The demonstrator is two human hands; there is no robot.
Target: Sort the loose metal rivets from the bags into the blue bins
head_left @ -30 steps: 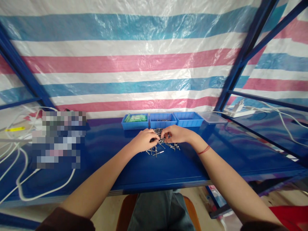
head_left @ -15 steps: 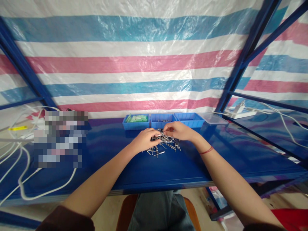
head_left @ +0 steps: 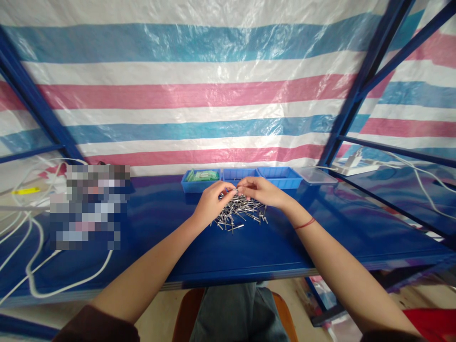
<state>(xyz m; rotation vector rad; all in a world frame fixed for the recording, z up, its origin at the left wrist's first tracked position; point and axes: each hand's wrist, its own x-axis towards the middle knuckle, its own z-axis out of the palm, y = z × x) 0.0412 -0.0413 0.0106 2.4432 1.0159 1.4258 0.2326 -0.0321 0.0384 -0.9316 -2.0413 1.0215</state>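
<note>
A heap of silver blind rivets [head_left: 239, 209] with thin shafts lies on the blue table in front of me. Over its left side, my left hand [head_left: 213, 202] is closed in a pinch, with a rivet at the thumb and fingertip. My right hand [head_left: 264, 192] comes in from the other side, its fingers pinched on the same small metal piece. The fingertips of both hands nearly meet above the heap's far edge. Just beyond them stands a blue bin [head_left: 228, 174] with some metal pieces inside, partly hidden by my hands.
Left of that bin, another blue bin [head_left: 185, 184] holds green packets; a third bin [head_left: 285, 183] stands to the right. Farther right lies a clear plastic lid [head_left: 318, 176]. White cables [head_left: 35, 266] run across the table's left side. A power strip [head_left: 356, 166] sits behind the right frame.
My hands have come together above the heap, the right moving left and the left rising slightly. Their fingertips now meet at a rivet, and more of the heap shows.
</note>
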